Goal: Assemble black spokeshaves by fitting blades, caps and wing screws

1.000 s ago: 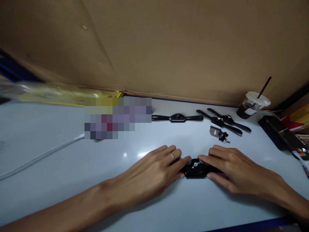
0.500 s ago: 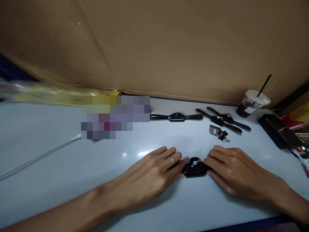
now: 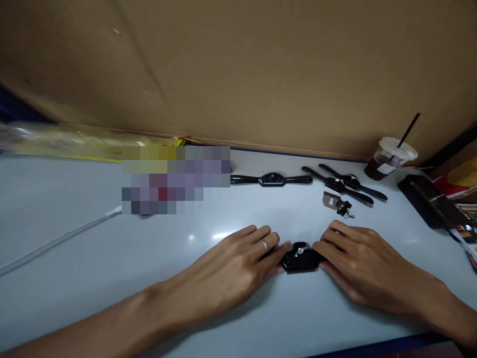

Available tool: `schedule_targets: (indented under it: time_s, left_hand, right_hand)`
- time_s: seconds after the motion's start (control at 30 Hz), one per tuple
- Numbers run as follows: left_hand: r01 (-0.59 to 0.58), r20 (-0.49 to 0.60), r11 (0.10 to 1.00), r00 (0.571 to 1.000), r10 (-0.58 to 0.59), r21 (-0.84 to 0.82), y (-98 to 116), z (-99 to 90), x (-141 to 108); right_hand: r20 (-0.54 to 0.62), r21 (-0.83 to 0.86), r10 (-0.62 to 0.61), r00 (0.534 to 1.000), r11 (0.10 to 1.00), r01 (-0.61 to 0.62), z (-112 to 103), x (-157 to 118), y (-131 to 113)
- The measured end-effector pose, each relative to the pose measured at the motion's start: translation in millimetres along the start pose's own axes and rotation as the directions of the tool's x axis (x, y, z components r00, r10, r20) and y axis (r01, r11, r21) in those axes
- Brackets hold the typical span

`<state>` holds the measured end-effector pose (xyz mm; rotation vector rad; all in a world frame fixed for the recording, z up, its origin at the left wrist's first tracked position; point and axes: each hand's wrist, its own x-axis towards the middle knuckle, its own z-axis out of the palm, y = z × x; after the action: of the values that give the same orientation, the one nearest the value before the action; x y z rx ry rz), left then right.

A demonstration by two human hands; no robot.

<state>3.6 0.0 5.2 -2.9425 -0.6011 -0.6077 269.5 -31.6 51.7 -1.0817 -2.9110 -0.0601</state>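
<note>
A black spokeshave (image 3: 301,259) with a silver screw at its middle is low over the white table. My left hand (image 3: 248,261), a ring on one finger, is closed round its left handle. Round the right handle my right hand (image 3: 352,261) is closed too. Both handles are hidden under the fingers. Beyond the hands lie a loose blade (image 3: 330,201) and a black cap with a thumbscrew (image 3: 345,208). Two more spokeshaves, a nearer one (image 3: 337,185) and a farther one (image 3: 367,190), lie side by side behind these. Another spokeshave (image 3: 272,179) lies farther left.
A lidded plastic cup (image 3: 387,159) with a dark drink and black straw stands at the back right, near a black phone-like object (image 3: 434,201). A white cable (image 3: 63,238) runs from a blurred-out patch at left. A cardboard wall (image 3: 238,74) closes off the back.
The view has shifted very slightly. My right hand's knuckles have lifted a little; both hands keep their hold on the spokeshave, which stays in almost the same place.
</note>
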Motion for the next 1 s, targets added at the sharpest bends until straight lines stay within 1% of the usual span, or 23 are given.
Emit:
schedule_targets:
  time_s: [0.1, 0.2, 0.33, 0.57, 0.77, 0.93, 1.0]
  left_hand:
    - [0.001, -0.007, 1.0, 1.0, -0.001, 0.0, -0.6, 0.6, 0.3]
    - [0.003, -0.006, 1.0, 1.0, -0.003, -0.01, -1.1, 1.5, 0.1]
    - [0.006, 0.007, 1.0, 1.0, -0.006, -0.007, -0.9, 0.3, 0.5]
    - [0.02, -0.006, 1.0, 1.0, -0.021, -0.017, -0.2, -1.3, 2.5]
    - [0.018, -0.009, 0.999, 1.0, -0.018, -0.034, -0.5, -0.6, 0.2]
    - [0.02, 0.0, 0.999, 1.0, -0.02, -0.039, -0.4, -1.2, 1.2]
    - [0.018, -0.002, 0.999, 1.0, -0.018, -0.038, -0.1, -1.0, 1.7]
  right_hand:
    - [-0.019, -0.004, 0.021, 1.0, 1.0, -0.021, -1.9, -1.4, -0.2]
    - [-0.014, 0.018, 0.03, 0.999, 0.999, -0.03, -1.9, -2.6, 1.2]
    - [0.003, 0.074, 0.045, 0.999, 0.996, -0.046, 2.3, -3.4, 3.4]
    - [-0.005, 0.097, 0.049, 0.999, 0.994, -0.049, 6.5, -3.5, 4.5]
    - [-0.067, 0.16, 0.044, 0.997, 0.987, -0.033, 1.6, -1.8, 1.8]
    - [-0.134, 0.164, 0.025, 0.991, 0.986, -0.003, -0.1, -0.6, -4.6]
    - [-0.151, 0.195, 0.031, 0.988, 0.981, -0.001, 0.2, 1.2, -5.8]
